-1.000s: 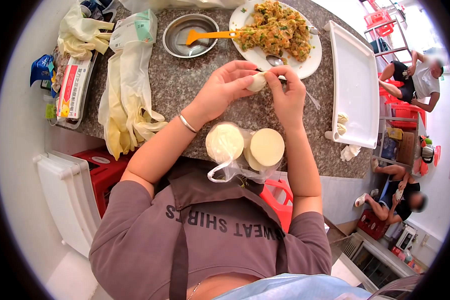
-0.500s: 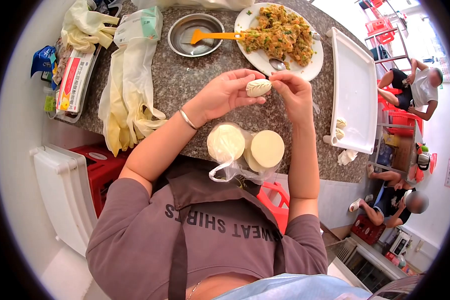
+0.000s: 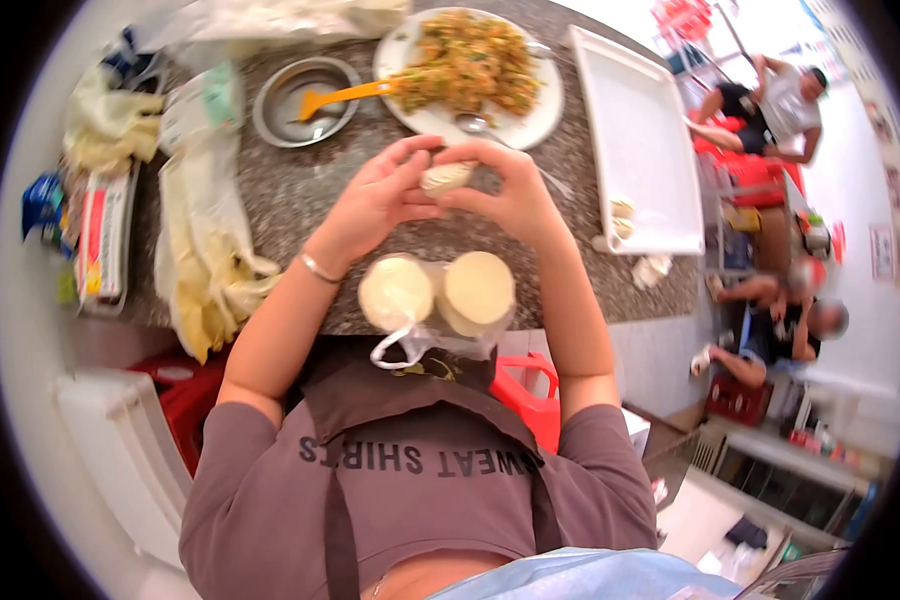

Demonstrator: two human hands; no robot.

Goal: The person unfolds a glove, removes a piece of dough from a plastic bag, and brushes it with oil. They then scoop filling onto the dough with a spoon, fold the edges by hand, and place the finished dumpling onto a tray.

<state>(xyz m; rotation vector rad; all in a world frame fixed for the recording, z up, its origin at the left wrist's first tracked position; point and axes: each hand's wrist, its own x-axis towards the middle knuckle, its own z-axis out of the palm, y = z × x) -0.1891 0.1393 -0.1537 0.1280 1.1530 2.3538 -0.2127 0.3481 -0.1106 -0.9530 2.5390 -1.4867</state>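
A pleated, pale dumpling is held between both hands above the speckled table. My left hand has its fingers around the dumpling's left side. The thumb and index finger of my right hand close on its right side. Nearer to me are two stacks of round dough wrappers, the left one under clear plastic and the right one with its top round showing. Beyond my hands lies a white plate with chopped filling and a spoon.
A metal bowl with an orange-handled tool stands at the back left. Plastic gloves lie at left. A white tray at right holds small dumplings. Two people sit beyond it.
The camera view has shifted, so the table items appear further left. My right hand's fingers now curve around the dumpling's right side, and the dumpling has turned slightly.
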